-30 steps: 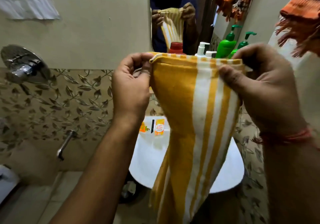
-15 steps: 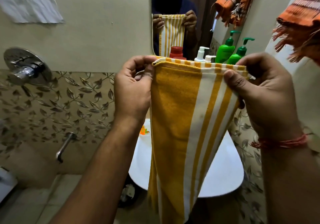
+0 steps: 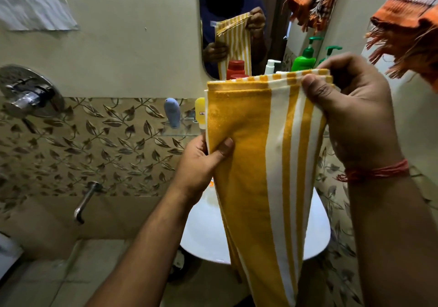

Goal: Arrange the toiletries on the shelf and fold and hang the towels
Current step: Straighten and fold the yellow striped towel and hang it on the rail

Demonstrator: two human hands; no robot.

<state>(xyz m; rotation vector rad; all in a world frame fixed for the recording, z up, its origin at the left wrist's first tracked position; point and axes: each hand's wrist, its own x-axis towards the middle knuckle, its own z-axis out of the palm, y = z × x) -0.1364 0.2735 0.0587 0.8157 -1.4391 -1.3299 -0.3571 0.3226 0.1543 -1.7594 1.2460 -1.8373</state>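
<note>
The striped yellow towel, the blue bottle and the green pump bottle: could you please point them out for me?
striped yellow towel (image 3: 239,155), head view, on its broad yellow band.
blue bottle (image 3: 172,112), head view, on its body.
green pump bottle (image 3: 303,63), head view, on its green body.

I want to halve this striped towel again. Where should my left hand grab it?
Pinch the yellow striped towel at its free top-left corner, coming from the left. The right hand already pins the other top corner, while the left hand holds lower down the edge.

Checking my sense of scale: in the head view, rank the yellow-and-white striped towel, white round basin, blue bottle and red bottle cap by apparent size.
1. yellow-and-white striped towel, though nearest the camera
2. white round basin
3. blue bottle
4. red bottle cap, partly hidden, so unsure against the blue bottle
</note>
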